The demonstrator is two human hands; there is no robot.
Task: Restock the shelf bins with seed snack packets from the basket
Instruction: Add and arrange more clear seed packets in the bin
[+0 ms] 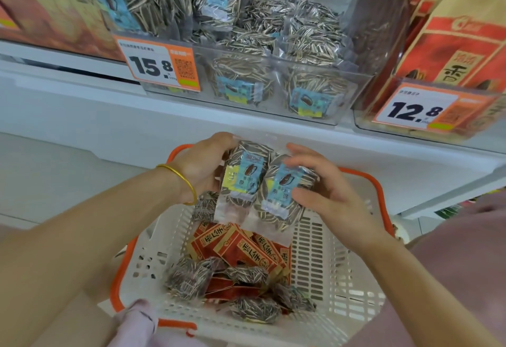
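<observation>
Above the white basket with its orange rim, I hold two clear packets of striped sunflower seeds side by side. My left hand grips the left seed packet by its top and side. My right hand clasps the right seed packet, fingers over its blue label. Inside the basket lie more clear seed packets and several red seed packets. Straight ahead on the shelf, the clear bin holds the same striped seed packets, some standing, some piled.
An orange price tag reading 15.8 hangs on the bin's left front. To the right, a second bin with red packets carries a 12.8 tag. The white shelf edge runs just beyond my hands. Pink fabric lies at the basket's near rim.
</observation>
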